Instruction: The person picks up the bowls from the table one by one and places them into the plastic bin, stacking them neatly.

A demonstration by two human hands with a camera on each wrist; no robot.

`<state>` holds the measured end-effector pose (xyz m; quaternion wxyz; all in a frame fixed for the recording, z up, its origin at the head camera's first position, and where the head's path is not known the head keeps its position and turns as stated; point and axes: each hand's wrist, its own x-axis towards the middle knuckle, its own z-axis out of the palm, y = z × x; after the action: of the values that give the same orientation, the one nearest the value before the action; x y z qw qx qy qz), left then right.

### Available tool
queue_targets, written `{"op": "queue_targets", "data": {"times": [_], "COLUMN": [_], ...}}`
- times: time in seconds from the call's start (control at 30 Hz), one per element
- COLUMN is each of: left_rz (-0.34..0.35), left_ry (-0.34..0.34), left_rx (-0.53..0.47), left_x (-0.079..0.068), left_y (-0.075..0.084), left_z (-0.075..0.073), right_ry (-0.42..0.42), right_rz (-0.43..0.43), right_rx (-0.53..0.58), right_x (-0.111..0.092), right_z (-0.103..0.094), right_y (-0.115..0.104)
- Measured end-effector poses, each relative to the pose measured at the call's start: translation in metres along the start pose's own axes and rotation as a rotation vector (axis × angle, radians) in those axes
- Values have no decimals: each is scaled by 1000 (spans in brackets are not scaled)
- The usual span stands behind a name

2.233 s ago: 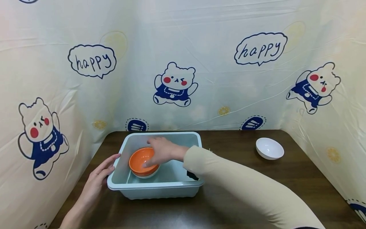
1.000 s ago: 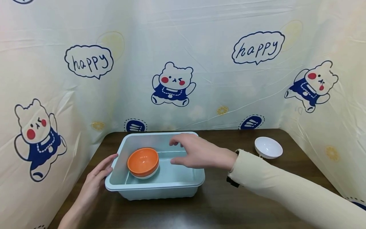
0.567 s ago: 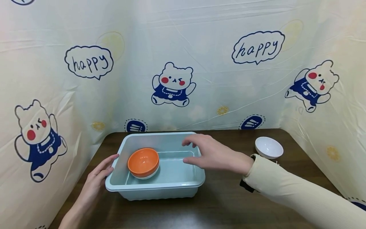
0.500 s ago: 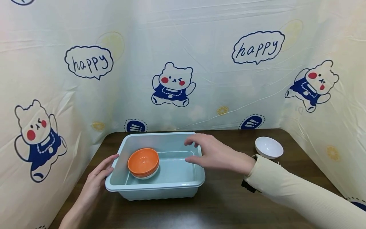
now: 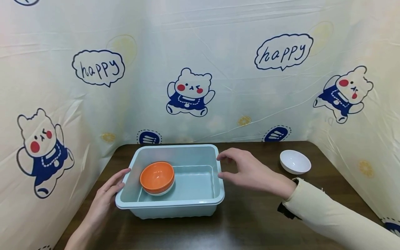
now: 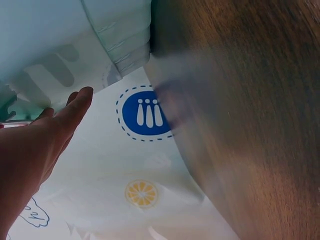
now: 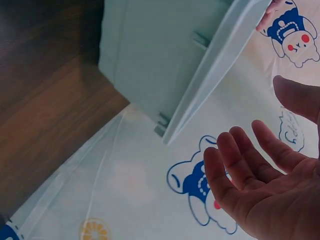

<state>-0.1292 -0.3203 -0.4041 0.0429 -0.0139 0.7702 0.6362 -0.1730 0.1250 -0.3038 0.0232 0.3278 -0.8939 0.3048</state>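
A pale blue-green plastic tub (image 5: 200,201) stands on the table with a stack of bowls in its left half. The top bowl (image 5: 157,176) is orange, and a white bowl (image 5: 158,193) shows at the bottom of the stack. My left hand (image 5: 104,196) lies along the tub's left rim, fingers fairly straight and touching its outside. In the left wrist view those fingers (image 6: 75,110) extend along the tub's wall. At the right rim, my right hand (image 5: 250,172) holds nothing; its thumb and fingers are spread apart. The right wrist view shows them loosely bent beside the tub (image 7: 165,55).
Another white bowl (image 5: 295,162) sits by itself at the back right of the dark wooden table (image 5: 256,215). A patterned cloth (image 5: 237,86) with cartoon bears hangs round the back and both sides.
My right hand has withdrawn from the orange bowl, moving right across the tub to its right rim. The bowls stay stacked in the tub. My left hand keeps its place.
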Motion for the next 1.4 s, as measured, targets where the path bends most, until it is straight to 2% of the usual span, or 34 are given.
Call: {"op": "queue_targets", "data": {"times": [0.53, 0.9, 1.4], "left_rz": [4, -32, -29], "left_ry": [10, 8, 9], "left_rx": [7, 0, -27], "left_x": [-1, 0, 0], "left_y": [0, 1, 1], "left_z": [-3, -2, 0], "right_ry": [112, 119, 166], "right_rz": [44, 119, 206], "right_rx": [-16, -45, -90], "right_x": [-30, -47, -68], "right_z": [6, 8, 3], "right_y": [35, 52, 80]}}
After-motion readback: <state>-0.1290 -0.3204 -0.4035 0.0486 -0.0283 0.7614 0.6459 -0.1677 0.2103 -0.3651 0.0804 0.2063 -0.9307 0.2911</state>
